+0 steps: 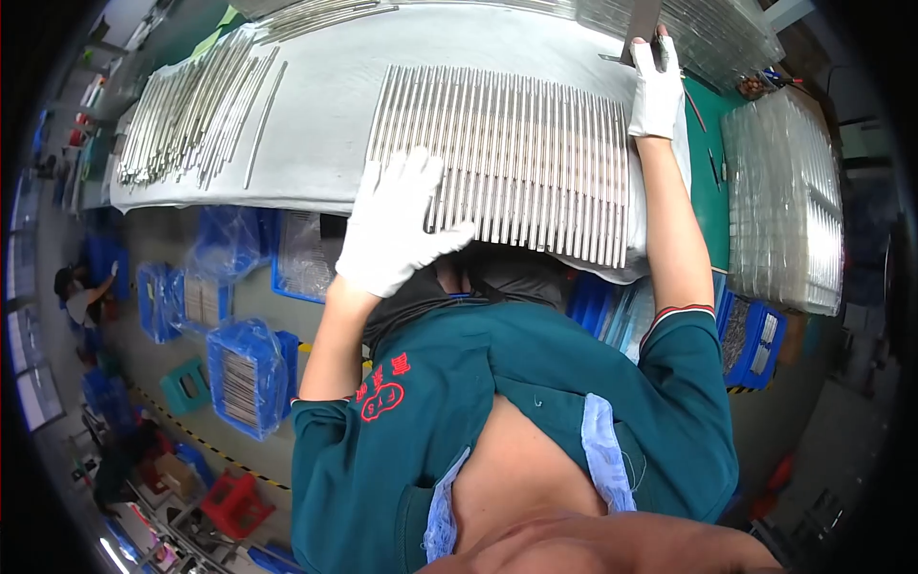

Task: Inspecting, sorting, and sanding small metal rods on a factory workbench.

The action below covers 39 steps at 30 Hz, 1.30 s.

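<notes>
A row of slim metal rods [516, 163] lies side by side on the white cloth [316, 105] covering the table in front of me. My left hand [397, 230], in a white glove, rests on the near left end of this row, palm down with fingers spread. At the far right corner of the cloth, my gloved right hand [658, 96] grips a flat grey metal plate [641, 24]. A thin piece sticks out leftward at the plate's lower end. Bare fingertips show past that glove.
Loose rods [196, 115] are heaped on the left of the cloth, with more rods [320, 17] behind. Clear plastic-wrapped trays [784, 201] stack at the right. Blue crates [244, 378] and a red stool [234, 502] stand on the floor. Another person [84, 292] is far left.
</notes>
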Each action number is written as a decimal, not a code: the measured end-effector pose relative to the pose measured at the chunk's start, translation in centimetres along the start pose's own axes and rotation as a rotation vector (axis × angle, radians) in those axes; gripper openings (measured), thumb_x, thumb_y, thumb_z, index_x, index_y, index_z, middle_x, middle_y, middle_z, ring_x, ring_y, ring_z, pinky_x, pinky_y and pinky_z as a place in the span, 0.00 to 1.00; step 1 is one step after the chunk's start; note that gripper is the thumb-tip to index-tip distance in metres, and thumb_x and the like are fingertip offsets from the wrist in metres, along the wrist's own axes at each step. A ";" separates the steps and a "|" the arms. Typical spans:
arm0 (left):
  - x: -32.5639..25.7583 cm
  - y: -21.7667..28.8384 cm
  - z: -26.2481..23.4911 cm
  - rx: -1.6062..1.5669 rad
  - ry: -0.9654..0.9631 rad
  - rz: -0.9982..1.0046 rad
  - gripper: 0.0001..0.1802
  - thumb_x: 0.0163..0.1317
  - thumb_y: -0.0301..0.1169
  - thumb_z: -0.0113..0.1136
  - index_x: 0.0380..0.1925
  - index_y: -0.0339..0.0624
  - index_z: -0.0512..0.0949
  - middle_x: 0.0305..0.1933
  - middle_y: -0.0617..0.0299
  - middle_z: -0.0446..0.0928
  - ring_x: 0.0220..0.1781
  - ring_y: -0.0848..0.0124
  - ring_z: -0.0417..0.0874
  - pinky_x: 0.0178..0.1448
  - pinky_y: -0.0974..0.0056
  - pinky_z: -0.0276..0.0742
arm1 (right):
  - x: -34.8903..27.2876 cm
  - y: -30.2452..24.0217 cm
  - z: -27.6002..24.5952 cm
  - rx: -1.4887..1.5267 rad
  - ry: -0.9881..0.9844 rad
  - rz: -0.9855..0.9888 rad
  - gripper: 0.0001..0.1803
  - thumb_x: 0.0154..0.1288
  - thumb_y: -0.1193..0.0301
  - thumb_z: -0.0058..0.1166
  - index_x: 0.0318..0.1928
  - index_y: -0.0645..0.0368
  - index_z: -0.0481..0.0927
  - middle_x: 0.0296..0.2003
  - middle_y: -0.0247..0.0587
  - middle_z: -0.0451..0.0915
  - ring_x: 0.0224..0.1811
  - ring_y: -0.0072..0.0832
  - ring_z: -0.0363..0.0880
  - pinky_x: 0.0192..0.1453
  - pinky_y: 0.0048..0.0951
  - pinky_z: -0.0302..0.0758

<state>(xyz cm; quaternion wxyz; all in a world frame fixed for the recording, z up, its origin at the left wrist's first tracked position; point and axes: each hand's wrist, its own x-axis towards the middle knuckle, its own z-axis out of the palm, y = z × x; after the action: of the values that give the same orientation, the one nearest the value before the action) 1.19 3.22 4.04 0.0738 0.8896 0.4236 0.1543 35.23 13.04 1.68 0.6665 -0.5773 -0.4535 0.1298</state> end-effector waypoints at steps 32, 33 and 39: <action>-1.2 0.1 2.1 0.138 0.101 0.122 0.40 0.38 0.30 0.68 0.58 0.45 0.69 0.58 0.56 0.71 0.60 0.58 0.70 0.66 0.53 0.61 | -2.9 -3.6 0.2 -0.751 -0.727 -0.363 0.37 0.54 0.47 0.56 0.64 0.42 0.66 0.57 0.44 0.73 0.58 0.40 0.71 0.64 0.33 0.64; -1.1 0.1 2.1 0.135 0.101 0.128 0.40 0.38 0.30 0.68 0.58 0.45 0.69 0.58 0.56 0.71 0.60 0.58 0.70 0.66 0.53 0.61 | -2.9 -3.5 0.2 -0.752 -0.731 -0.375 0.37 0.54 0.48 0.56 0.64 0.42 0.66 0.58 0.43 0.73 0.59 0.39 0.70 0.64 0.33 0.63; -1.0 0.0 1.9 0.158 0.105 0.154 0.41 0.37 0.30 0.68 0.58 0.45 0.69 0.56 0.57 0.72 0.58 0.58 0.71 0.65 0.54 0.62 | -2.9 -3.0 0.2 -0.816 -0.721 -0.378 0.39 0.52 0.47 0.57 0.65 0.45 0.66 0.61 0.43 0.69 0.62 0.41 0.66 0.66 0.34 0.61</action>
<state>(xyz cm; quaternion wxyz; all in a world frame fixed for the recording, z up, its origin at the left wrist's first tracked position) 1.29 2.45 2.04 -0.0308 0.9132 0.3683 0.1718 32.44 10.24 3.05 0.2046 -0.6159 -0.7607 0.0115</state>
